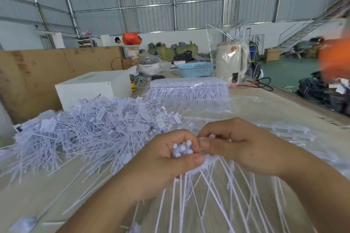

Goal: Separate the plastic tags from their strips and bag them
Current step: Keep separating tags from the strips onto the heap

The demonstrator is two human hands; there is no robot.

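My left hand [166, 159] grips a bunch of white plastic tags [182, 150] by their heads, and their thin tails [206, 191] fan out downward over the table. My right hand [233, 147] is right beside it, fingers curled and pinching a tag head at the top of the same bunch. A big loose pile of separated white tags [85, 130] lies to the left. Flat strips of joined tags [287, 132] lie under clear plastic just beyond my right hand. A wrapped stack of tag strips [189, 89] sits farther back.
A white box [91, 87] stands behind the pile, with a brown board wall [47, 70] at the left. A blue basket [196, 69], a pot and a cream kettle [231, 60] in a clear bag stand at the back. The table edge [303, 100] runs along the right.
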